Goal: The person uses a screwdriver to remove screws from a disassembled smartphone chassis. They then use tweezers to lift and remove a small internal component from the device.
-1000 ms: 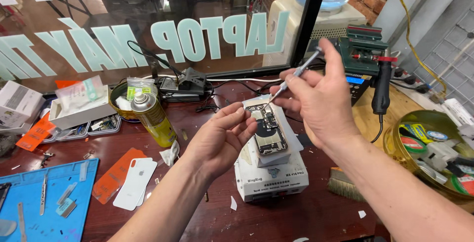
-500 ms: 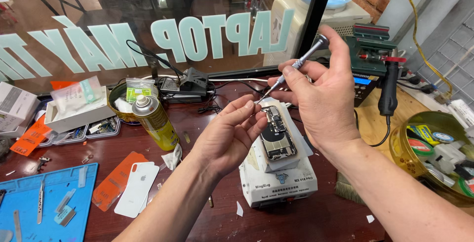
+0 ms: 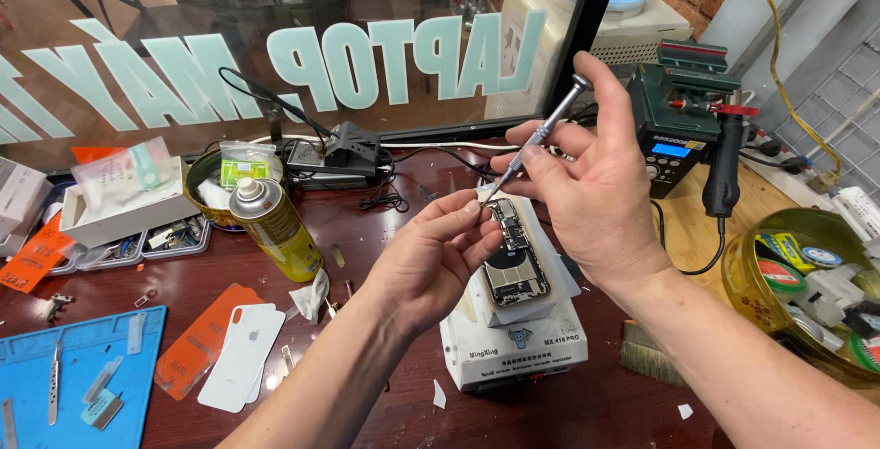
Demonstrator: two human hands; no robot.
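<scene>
My right hand (image 3: 591,192) grips a slim metal screwdriver (image 3: 536,142), tip pointing down-left at my left fingertips. My left hand (image 3: 431,261) pinches thumb and forefinger together at the tip, on something too small to make out. Both hover above an opened phone (image 3: 515,261) with its insides exposed, lying on a white box-shaped heating pad (image 3: 513,348) on the dark red table.
A yellow spray can (image 3: 275,229) stands left of my hands. A white phone back and an orange film (image 3: 234,353) lie near a blue mat (image 3: 73,380). A dark green soldering station (image 3: 683,114) and a bowl of tape rolls (image 3: 807,284) sit to the right. A glass pane stands behind.
Both hands have risen slightly above the phone. The left fingers have closed in on the screwdriver tip. The camera has shifted, so the phone and pad sit more central.
</scene>
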